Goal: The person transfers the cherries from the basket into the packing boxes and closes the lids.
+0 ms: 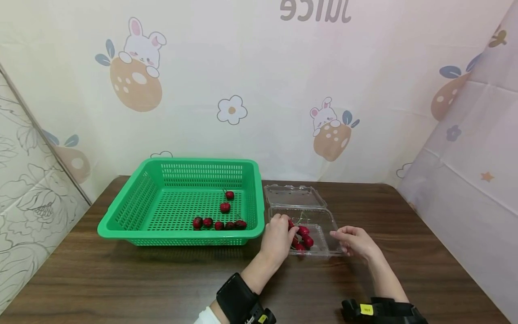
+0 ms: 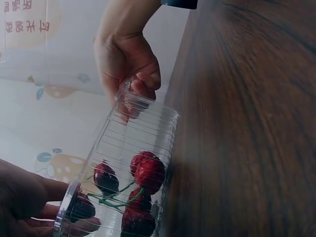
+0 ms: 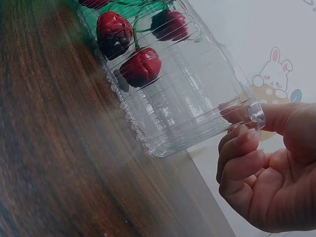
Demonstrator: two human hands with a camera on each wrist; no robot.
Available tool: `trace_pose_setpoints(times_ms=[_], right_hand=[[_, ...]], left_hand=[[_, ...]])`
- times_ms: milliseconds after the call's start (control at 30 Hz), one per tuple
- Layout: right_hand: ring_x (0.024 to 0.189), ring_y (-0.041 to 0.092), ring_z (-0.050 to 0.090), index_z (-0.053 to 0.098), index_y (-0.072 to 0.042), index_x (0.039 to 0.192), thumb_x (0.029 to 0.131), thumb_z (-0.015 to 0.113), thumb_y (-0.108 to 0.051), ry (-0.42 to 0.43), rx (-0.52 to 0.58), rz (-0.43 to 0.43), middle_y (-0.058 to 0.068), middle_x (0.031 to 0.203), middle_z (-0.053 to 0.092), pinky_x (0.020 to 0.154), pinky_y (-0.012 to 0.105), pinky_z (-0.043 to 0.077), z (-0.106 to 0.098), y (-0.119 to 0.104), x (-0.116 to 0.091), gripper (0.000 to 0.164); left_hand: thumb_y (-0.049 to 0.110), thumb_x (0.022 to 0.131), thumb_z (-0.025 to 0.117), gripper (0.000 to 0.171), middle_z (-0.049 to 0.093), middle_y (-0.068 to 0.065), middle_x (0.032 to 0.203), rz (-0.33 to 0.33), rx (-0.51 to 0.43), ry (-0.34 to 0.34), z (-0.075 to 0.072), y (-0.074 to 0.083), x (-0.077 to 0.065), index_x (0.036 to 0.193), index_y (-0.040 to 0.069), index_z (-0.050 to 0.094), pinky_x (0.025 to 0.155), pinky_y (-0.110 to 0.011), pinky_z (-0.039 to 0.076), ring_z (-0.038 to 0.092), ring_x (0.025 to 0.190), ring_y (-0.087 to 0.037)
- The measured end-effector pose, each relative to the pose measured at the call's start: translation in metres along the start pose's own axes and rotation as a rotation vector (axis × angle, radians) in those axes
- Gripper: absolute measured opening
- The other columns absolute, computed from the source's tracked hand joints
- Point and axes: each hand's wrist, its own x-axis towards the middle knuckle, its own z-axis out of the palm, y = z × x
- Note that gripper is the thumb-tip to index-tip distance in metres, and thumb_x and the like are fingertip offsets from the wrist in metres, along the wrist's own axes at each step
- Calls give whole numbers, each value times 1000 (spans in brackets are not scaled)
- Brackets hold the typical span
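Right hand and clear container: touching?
Touching. The right wrist view shows the right hand pinching the rim of the clear container near a corner, between thumb and fingers.

On the left we see a green plastic basket (image 1: 178,234), its sides pierced like mesh, its rim smooth with a soft sheen. Right of it, the box (image 3: 177,108) looks like thin clear plastic, glossy and finely ribbed. We find the cherries (image 3: 141,67) smooth and shiny, the table (image 1: 162,288) wood-grained with a faint gloss, and the far backdrop (image 1: 271,76) creased and mostly matt.
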Motion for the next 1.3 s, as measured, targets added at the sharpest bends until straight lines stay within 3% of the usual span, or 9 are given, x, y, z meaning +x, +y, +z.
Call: trace_pose_setpoints(times_ms=[233, 500, 1000, 1300], right_hand=[[48, 9, 41, 50, 2, 85, 86, 58, -23, -3, 4, -3, -1, 58, 41, 45, 24, 38, 1, -1, 0, 27], [48, 10, 42, 50, 2, 86, 86, 59, -23, 3, 14, 2, -1, 58, 42, 45, 24, 39, 2, -1, 0, 27], [49, 10, 42, 50, 3, 88, 86, 59, -24, 0, 10, -4, 0, 59, 43, 46, 24, 39, 0, -1, 0, 28], [48, 9, 41, 49, 3, 88, 86, 58, -24, -12, 17, -3, -1, 57, 42, 45, 25, 38, 0, -1, 0, 28]], left_hand=[[21, 76, 71, 23, 49, -3, 63, -2, 66, -38, 4, -2, 0, 64, 5, 59, 46, -19, 42, 55, 54, -14], [23, 76, 70, 25, 51, -3, 59, 1, 96, -47, 5, -2, 1, 60, 6, 61, 43, -19, 40, 56, 51, -14], [20, 77, 70, 19, 56, -5, 69, 29, 96, -61, 0, 2, 0, 77, 2, 66, 51, -23, 47, 59, 60, -17], [23, 77, 69, 19, 58, -2, 71, 103, 144, 21, -8, 9, -2, 82, 6, 67, 50, -23, 46, 59, 60, -14]])
